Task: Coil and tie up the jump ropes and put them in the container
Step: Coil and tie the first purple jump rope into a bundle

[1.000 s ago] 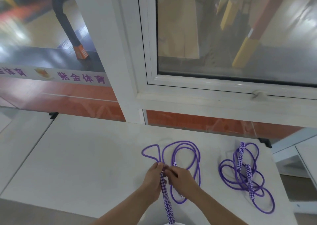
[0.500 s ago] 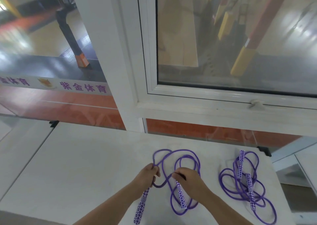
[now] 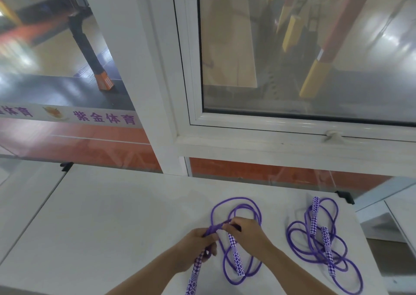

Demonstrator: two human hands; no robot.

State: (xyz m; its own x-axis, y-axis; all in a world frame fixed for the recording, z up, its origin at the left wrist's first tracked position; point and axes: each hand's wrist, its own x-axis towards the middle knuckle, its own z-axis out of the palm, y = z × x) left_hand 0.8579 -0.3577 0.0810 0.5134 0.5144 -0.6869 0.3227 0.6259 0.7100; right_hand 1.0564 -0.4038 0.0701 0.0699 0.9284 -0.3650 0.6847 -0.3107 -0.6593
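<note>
Purple jump rope (image 3: 236,211) half-coiled, seemingly twisted; second rope (image 3: 324,238) loosely heaped rightward.

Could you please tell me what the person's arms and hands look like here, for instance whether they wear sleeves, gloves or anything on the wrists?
Both forearms are bare as far as the frame shows. The left hand and right hand wear no gloves, and no rings, watch or wristband are visible.

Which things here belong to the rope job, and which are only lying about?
Job: rope in both hands, left hand, right hand; second rope loose on table. No container in view.
Not job: window, banner.
</note>
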